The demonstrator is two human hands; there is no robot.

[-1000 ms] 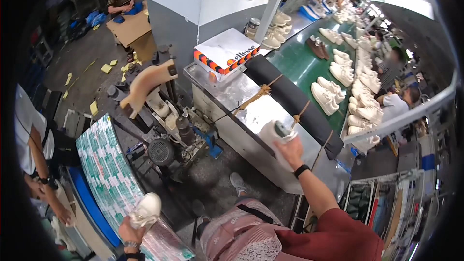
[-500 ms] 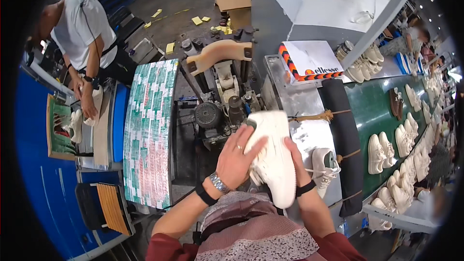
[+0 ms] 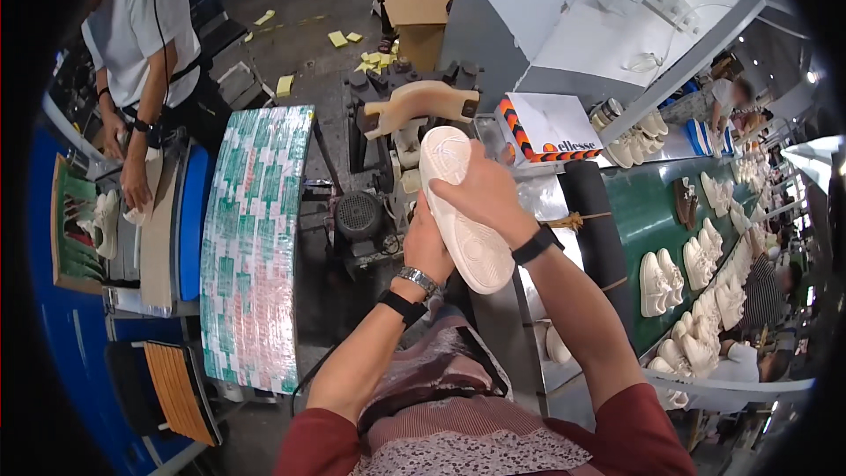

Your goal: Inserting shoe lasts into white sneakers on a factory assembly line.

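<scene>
A white sneaker [image 3: 480, 257] is held in front of me, its pale patterned sole turned up to view and its length tilted. My right hand [image 3: 485, 192] wraps over it from the right, the thumb lying across the sole. From the lower left, my left hand [image 3: 426, 245] grips its side, with part of the fingers hidden behind the shoe. Just beyond is a machine with a curved tan pad [image 3: 419, 107] and a grey motor [image 3: 359, 216]. Another white sneaker [image 3: 557, 345] sits on the metal counter, mostly covered by my right forearm.
A table wrapped in green-and-white tape [image 3: 256, 247] stands on the left, and a person [image 3: 145, 44] works beyond it. A shoe box [image 3: 555, 123] rests on the counter at right. Beside a black padded roll [image 3: 599, 238], a green conveyor [image 3: 627, 251] carries several white shoes.
The sneaker has been turned from showing its upper to showing its sole. My right hand has moved up and across it; my left hand has shifted to its lower side.
</scene>
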